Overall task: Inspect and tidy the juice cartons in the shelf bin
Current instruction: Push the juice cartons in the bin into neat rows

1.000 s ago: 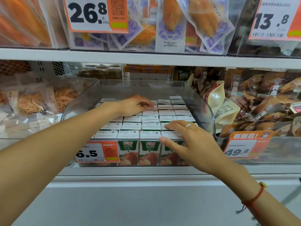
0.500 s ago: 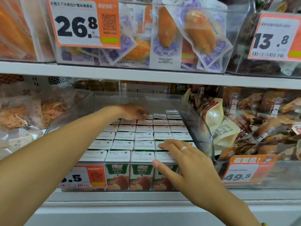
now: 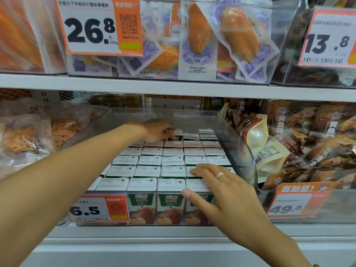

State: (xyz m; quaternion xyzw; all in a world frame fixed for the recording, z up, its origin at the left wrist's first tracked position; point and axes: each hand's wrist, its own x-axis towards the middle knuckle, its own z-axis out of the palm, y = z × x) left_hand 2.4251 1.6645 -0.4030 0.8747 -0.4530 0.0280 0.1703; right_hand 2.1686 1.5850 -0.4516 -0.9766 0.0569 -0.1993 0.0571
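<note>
Clear plastic forms the shelf bin [image 3: 237, 143], in which the juice cartons [image 3: 152, 170] are packed upright in rows. A carton in the back row [image 3: 176, 132] is pinched by the left hand [image 3: 156, 131]. The right hand [image 3: 221, 191] is laid flat, fingers straight, on the front-right cartons, thumb against the bin's front.

Both hands [image 3: 221, 186] outstretched, left [image 3: 157, 130] perhaps pinching.

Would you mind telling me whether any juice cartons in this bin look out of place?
Mostly no: the cartons stand in even rows. Only the back row is uneven, with a gap beside the left hand, which grips a carton there. The right hand rests flat on the front cartons.
</note>
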